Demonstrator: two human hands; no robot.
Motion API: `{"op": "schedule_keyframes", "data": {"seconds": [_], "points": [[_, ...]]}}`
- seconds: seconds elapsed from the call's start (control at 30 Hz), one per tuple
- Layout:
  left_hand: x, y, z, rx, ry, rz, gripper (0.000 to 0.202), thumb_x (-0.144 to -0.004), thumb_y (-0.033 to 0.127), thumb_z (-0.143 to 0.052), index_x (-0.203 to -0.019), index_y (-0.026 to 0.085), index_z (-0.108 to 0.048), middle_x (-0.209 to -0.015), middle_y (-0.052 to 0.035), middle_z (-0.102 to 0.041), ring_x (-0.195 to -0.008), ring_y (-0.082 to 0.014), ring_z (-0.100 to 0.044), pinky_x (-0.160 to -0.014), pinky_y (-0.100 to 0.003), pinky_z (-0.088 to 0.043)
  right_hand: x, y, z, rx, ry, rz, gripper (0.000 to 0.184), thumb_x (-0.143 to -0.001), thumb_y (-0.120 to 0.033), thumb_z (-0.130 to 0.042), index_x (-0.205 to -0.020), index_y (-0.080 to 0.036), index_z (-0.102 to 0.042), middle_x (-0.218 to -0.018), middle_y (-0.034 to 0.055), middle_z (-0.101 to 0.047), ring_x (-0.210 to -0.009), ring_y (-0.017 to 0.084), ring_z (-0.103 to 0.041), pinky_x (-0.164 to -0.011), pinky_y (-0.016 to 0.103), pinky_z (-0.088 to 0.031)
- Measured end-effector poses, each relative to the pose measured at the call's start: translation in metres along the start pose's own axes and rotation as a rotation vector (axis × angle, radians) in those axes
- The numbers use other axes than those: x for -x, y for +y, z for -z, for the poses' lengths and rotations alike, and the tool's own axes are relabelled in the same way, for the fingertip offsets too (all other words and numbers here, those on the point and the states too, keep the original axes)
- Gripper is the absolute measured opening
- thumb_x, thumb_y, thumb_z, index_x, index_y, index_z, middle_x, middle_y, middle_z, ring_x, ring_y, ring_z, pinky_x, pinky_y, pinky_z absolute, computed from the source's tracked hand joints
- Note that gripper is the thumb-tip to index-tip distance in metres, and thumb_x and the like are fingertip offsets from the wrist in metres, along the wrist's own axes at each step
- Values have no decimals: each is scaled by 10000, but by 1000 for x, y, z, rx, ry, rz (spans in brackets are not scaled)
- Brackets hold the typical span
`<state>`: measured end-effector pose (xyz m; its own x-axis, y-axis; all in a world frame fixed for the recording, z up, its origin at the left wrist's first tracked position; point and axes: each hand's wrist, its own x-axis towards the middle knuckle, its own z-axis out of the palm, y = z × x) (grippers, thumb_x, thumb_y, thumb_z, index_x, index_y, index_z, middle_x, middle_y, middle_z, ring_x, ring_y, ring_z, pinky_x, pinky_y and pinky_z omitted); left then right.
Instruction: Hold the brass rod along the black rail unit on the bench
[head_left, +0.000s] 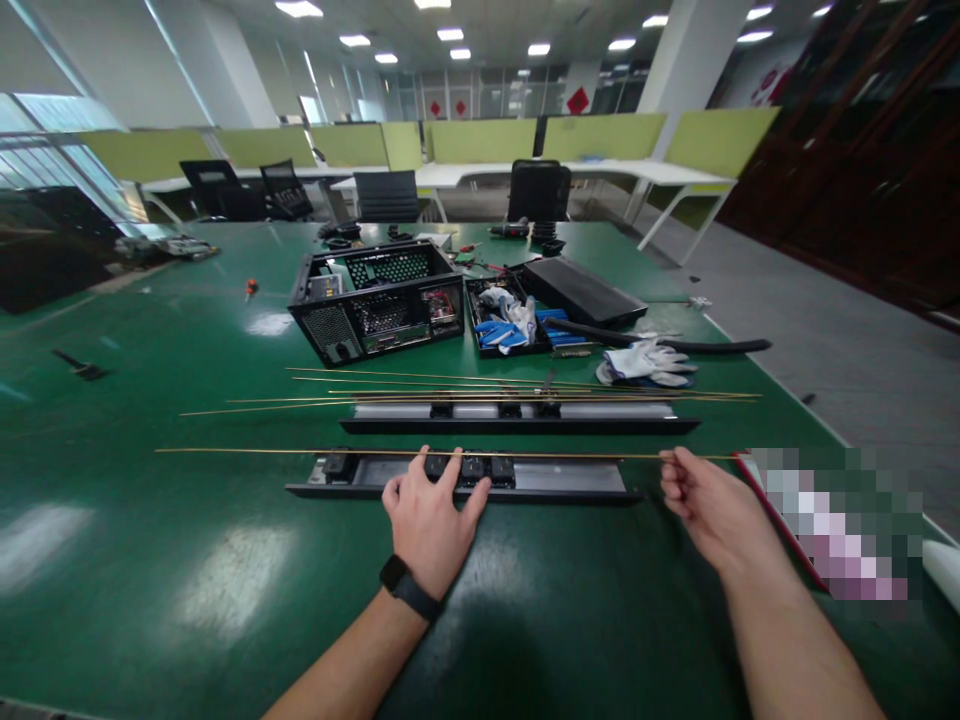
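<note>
A long thin brass-coloured rod (pixel 240 451) runs across the near black channel (pixel 570 480), along its far side. My right hand (pixel 709 505) pinches this rod near its right end, past the end of the channel. My left hand (pixel 431 515), wearing a black watch, rests with fingers spread over black blocks (pixel 502 470) seated in the channel; the fingertips reach the rod. Another black block (pixel 340 466) sits toward the channel's left end. Behind lies a second black channel (pixel 622 412) with several dark blocks in it and several loose rods (pixel 259 402) across it.
An open black computer case (pixel 397 325) stands behind the channels. Beside it are a tray with gloves (pixel 510 318), a black panel (pixel 581 288), a curved black strip (pixel 697 347) and white gloves (pixel 646 363). A brush (pixel 81 366) lies far left; a blurred-out red-edged item (pixel 784 515) lies right.
</note>
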<state>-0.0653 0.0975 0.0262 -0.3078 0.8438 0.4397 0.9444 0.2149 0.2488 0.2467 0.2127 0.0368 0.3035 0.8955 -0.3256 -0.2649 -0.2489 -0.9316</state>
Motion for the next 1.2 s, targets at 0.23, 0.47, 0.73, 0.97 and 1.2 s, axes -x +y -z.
{"op": "schedule_keyframes", "data": {"seconds": [0.23, 0.47, 0.73, 0.97, 1.2], "points": [[2, 1, -1, -35, -3, 21, 451, -962, 527, -657, -1346, 303, -732, -1427, -219, -597, -1289, -373, -585, -1066, -561, -402, -1, 1, 1, -15, -10, 9, 165, -826, -287, -749, -782, -130, -720, -661, 18, -567, -476, 77, -442, -353, 151, -283], [2, -3, 0, -87, 0, 44, 497, -962, 559, -639, -1364, 280, -723, -1465, -235, -560, -1301, -394, -570, -1058, -577, -404, 0, 2, 1, -11, 4, 31, 169, -806, -300, -770, -785, -137, -730, -667, 21, -573, -488, 80, -451, -364, 153, -291], [1, -14, 7, -127, -12, 69, 458, -967, 557, -639, -1357, 331, -726, -1467, -210, -572, -1284, -395, -575, -1033, -583, -399, 2, 0, 0, -10, 6, 27, 157, -807, -290, -753, -782, -137, -728, -664, 20, -577, -495, 83, -453, -368, 155, -294], [7, -17, 15, -131, -42, 38, 481, -955, 553, -663, -1369, 313, -714, -1450, -222, -559, -1304, -396, -563, -1042, -606, -414, 3, 0, 0, -18, 1, 38, 170, -803, -298, -767, -786, -134, -726, -673, 22, -576, -490, 80, -452, -364, 155, -288], [40, -2, 28, -78, 57, -43, 584, -946, 463, -681, -1448, 170, -627, -1548, -284, -425, -1462, -471, -400, -1071, -656, -422, 3, -1, -1, -2, 10, 24, 154, -841, -287, -732, -786, -145, -720, -666, 17, -569, -492, 80, -446, -365, 152, -296]]}}
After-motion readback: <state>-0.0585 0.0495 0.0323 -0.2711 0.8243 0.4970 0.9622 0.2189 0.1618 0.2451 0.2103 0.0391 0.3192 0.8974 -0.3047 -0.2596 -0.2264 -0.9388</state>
